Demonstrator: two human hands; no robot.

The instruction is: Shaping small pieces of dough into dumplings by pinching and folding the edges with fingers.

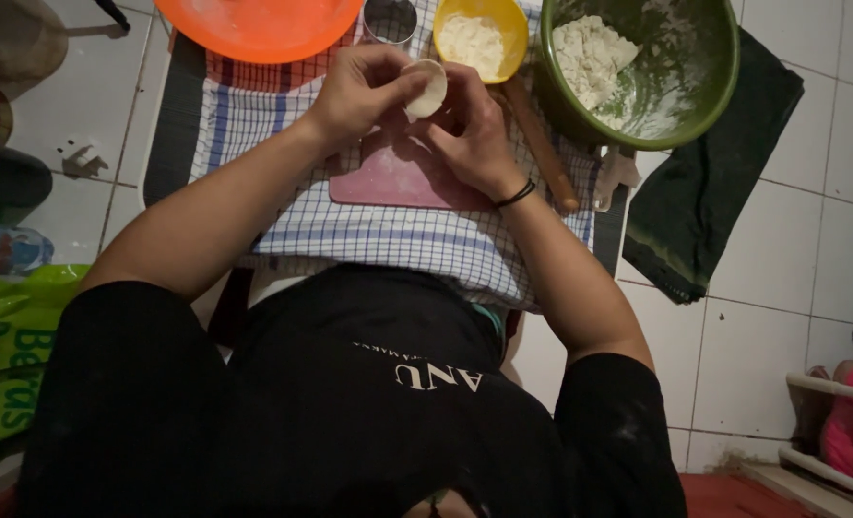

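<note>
Small round white dough disc: pinched between closed fingers of left hand and right hand, above the far edge of the pink rectangular cutting board. Board lies on a blue-checked white cloth. Green floury bowl at the cloth's far right corner, yellow flour bowl beside it.

White tiled floor with dark grout lines. Low checked-cloth work surface at centre. Dim lighting; left edge in shadow.

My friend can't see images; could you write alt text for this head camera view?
Two bare hands, left hand and right hand, hold a small round white dough disc above a pink cutting board, near a green bowl of dough.
</note>
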